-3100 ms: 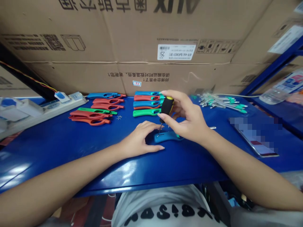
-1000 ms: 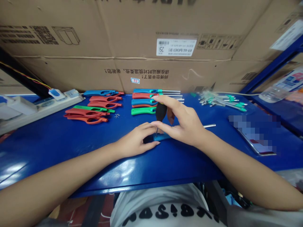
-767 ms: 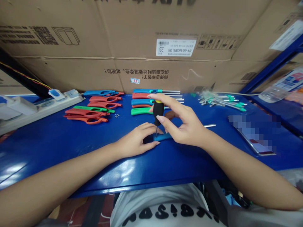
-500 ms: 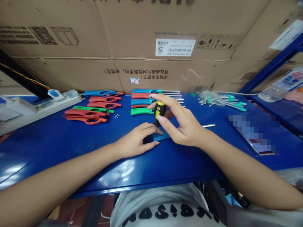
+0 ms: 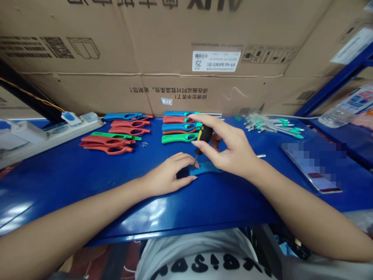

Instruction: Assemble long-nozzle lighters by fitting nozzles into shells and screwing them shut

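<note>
My right hand (image 5: 230, 149) is closed around a short black and yellow screwdriver (image 5: 205, 134), tilted, its thin shaft pointing down at the end of a blue lighter (image 5: 208, 167). That lighter lies flat on the blue table, its metal tube emerging to the right beyond my right hand. My left hand (image 5: 171, 174) grips the lighter's left end between thumb and fingers. Whether the screwdriver's tip sits in a screw is too small to tell. Behind my hands lie several lighters with metal tubes, among them a green lighter (image 5: 176, 138).
Red, blue and green handle shells (image 5: 107, 140) lie at left, with small screws (image 5: 144, 144) beside them. Metal tubes with green parts (image 5: 272, 124) are heaped at right, near a phone (image 5: 311, 169). A power strip (image 5: 55, 130) runs along the left; a cardboard box (image 5: 163, 58) stands behind.
The screwdriver now leans further, its handle shifted right and its tip still at the blue lighter. My right hand has moved slightly right; my left hand stays put.
</note>
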Available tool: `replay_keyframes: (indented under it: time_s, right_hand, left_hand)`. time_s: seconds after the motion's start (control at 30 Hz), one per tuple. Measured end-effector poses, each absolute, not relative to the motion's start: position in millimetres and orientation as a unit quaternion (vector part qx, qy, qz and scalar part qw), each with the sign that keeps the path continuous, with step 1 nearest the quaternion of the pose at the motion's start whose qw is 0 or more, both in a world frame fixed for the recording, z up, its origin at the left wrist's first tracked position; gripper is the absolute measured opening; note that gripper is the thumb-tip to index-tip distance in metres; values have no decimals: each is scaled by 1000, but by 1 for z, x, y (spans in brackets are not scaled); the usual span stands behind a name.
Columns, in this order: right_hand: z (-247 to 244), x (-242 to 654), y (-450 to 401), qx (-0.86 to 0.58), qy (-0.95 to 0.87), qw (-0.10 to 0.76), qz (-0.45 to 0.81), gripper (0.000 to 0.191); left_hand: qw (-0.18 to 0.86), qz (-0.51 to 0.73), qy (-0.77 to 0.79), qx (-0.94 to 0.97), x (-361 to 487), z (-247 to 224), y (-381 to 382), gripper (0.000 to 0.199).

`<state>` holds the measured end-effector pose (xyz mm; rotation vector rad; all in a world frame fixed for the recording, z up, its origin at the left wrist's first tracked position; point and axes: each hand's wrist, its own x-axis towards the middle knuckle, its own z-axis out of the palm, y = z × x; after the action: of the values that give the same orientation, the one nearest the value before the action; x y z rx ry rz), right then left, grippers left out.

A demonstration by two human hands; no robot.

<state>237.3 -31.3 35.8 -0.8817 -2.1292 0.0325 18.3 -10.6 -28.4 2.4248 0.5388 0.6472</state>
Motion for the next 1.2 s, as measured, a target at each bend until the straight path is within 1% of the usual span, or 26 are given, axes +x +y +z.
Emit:
replay_keyframes:
  time_s: [0.07,0.1,0.23,0.27,0.37,0.43,0.57,0.73,0.9,1.03,1.07,1.2]
  right_hand:
    - [35,238,-30,-360,-838,410,-19,45]
    - [35,238,-30,-360,-839,408,-16,44]
    - [35,237,-27,-335,-845,410,77,47]
    - [35,238,-26,-331,-842,418,83,45]
    - [34,238,-26,-326,-835,442,29,39]
    - [33,238,-28,-322,-840,436,16,38]
    - [31,236,-29,-328,-843,416,96,44]
    - [33,235,-30,-307,-842,444,4,39]
    - [36,236,-30,-319,-842,427,82,45]
    - [37,240,-28,-335,-833,440,15,41]
    - [37,241,-28,-340,-831,439,15,40]
    - [40,245,-26,-346,-830,422,111,43]
  left_hand:
    - [283,244,201,906,19,-28,-11,20]
    - [285,245,201,905,19,-28,-11,19]
    - [296,242,206,901,19,-26,-11,19]
    - [296,242,207,901,19,-26,-11,19]
    - [290,244,209,902,19,-26,-12,18]
    - [290,242,210,902,19,-26,-11,18]
    - [293,239,214,901,19,-27,-11,19]
    - [286,243,212,902,19,-26,-12,19]
    - [297,237,212,900,19,-26,-11,20]
    - [290,244,212,901,19,-26,-12,20]
    - [289,245,212,901,19,-25,-12,20]
    - [293,243,215,899,20,-25,-12,19]
